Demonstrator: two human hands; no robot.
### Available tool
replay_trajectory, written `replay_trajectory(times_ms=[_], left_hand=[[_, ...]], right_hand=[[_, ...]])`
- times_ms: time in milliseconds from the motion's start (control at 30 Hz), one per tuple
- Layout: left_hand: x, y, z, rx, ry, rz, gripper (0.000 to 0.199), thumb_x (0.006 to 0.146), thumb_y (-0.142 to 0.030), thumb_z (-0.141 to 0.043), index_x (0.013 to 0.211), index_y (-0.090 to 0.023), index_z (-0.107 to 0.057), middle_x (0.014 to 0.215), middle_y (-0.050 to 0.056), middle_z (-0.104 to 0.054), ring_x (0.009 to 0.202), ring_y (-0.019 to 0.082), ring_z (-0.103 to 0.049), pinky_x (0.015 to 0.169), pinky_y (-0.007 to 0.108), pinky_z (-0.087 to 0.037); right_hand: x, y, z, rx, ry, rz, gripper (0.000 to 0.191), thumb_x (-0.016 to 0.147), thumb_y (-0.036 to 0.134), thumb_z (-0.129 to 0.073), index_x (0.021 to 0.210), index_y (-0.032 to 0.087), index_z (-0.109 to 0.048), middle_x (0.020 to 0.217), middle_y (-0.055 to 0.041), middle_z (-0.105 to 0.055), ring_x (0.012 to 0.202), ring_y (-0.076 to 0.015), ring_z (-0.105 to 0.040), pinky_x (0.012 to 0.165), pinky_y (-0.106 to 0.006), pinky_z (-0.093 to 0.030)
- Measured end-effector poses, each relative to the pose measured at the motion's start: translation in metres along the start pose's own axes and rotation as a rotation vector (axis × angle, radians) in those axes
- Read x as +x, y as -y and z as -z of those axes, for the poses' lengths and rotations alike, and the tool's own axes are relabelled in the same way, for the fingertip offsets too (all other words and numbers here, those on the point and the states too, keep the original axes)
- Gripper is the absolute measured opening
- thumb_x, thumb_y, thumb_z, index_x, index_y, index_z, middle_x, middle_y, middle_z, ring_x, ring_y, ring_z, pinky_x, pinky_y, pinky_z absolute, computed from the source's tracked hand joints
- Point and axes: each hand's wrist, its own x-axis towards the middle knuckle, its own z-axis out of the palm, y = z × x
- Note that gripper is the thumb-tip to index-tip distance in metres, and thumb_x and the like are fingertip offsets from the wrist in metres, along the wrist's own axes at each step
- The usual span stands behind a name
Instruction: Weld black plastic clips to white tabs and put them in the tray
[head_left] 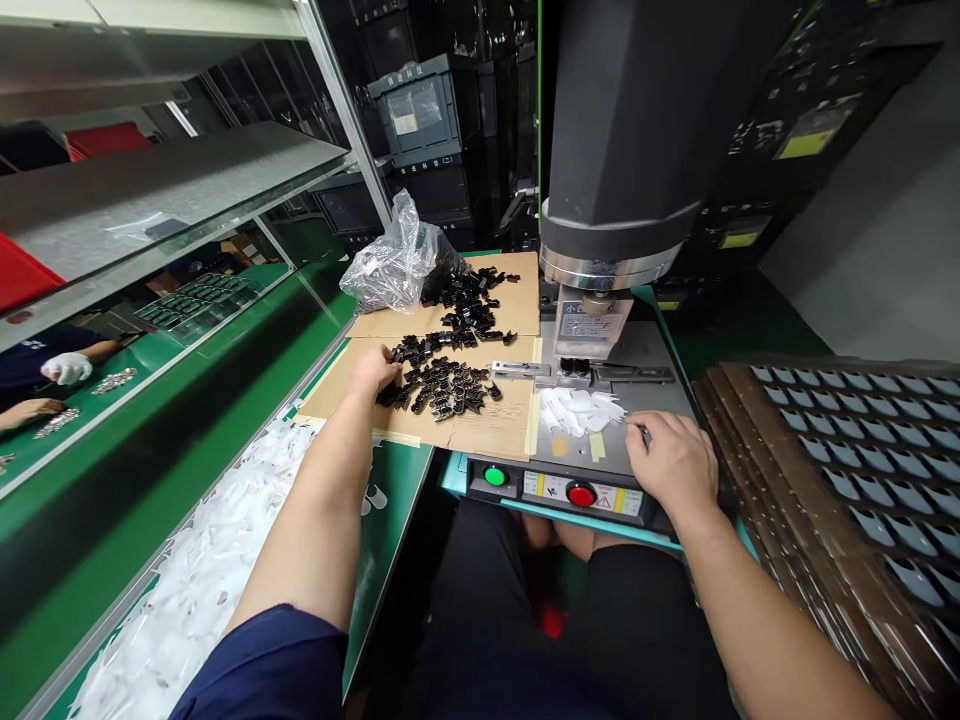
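Note:
My left hand [373, 371] reaches to the left edge of a pile of small black plastic parts [450, 388] on the cardboard sheet [495, 432]. Its fingers are bent together against the pile; what they grip is hidden. At the right, my right hand [673, 458] is curled with thumb and forefinger close together, beside a heap of thin white plastic pieces [577, 410]. Whether a piece is between those fingertips is too small to tell. Behind the heap, a black part [575, 366] sits in the metal fixture [576, 381], under the machine's press head [592, 322].
A green button [494, 476] and red button [581, 494] line the machine's front. White pieces [217, 540] cover the green bench at left. A clear plastic bag [401, 260] stands behind the black parts. Stacked trays [832, 440] rise at right. Another person's gloved hand [67, 368] shows far left.

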Motion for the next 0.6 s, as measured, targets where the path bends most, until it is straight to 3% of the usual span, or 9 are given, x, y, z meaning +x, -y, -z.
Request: replay_trajectory(times_ms=[167, 300, 467, 600], left_hand=[[-0.003, 0.007, 0.014, 0.045, 0.097, -0.114, 0.031, 0.076, -0.04, -0.089, 0.103, -0.027, -0.078, 0.1, 0.007, -0.083, 0.097, 0.027, -0.076, 0.081, 0.03, -0.056], [-0.003, 0.014, 0.029, 0.038, 0.157, -0.164, 0.02, 0.082, -0.042, -0.086, 0.092, -0.025, -0.081, 0.092, 0.005, -0.083, 0.086, 0.023, -0.076, 0.078, 0.028, -0.055], [0.012, 0.012, 0.026, 0.005, -0.003, -0.079, 0.035, 0.091, -0.044, -0.077, 0.118, -0.02, -0.077, 0.122, 0.013, -0.081, 0.108, 0.027, -0.076, 0.089, 0.03, -0.056], [0.022, 0.002, 0.009, -0.004, -0.012, -0.026, 0.043, 0.091, -0.041, -0.076, 0.129, -0.02, -0.074, 0.128, 0.016, -0.079, 0.114, 0.03, -0.076, 0.091, 0.032, -0.056]], right_hand=[[-0.001, -0.001, -0.002, -0.001, 0.003, -0.006, 0.019, 0.101, 0.03, -0.056, 0.101, 0.025, -0.074, 0.113, -0.0075, -0.079, 0.105, -0.0306, -0.065, 0.09, -0.044, -0.041], [-0.001, -0.001, -0.003, 0.001, 0.001, -0.016, 0.019, 0.101, 0.031, -0.056, 0.101, 0.025, -0.074, 0.114, -0.0077, -0.079, 0.106, -0.0311, -0.064, 0.09, -0.043, -0.039], [0.0, 0.002, 0.0, 0.008, 0.005, -0.024, 0.019, 0.101, 0.03, -0.055, 0.101, 0.025, -0.074, 0.114, -0.0073, -0.079, 0.106, -0.0308, -0.063, 0.091, -0.043, -0.04], [0.0, 0.004, 0.002, 0.0, 0.0, -0.014, 0.019, 0.101, 0.03, -0.055, 0.101, 0.025, -0.074, 0.114, -0.007, -0.079, 0.106, -0.0306, -0.064, 0.092, -0.043, -0.041]])
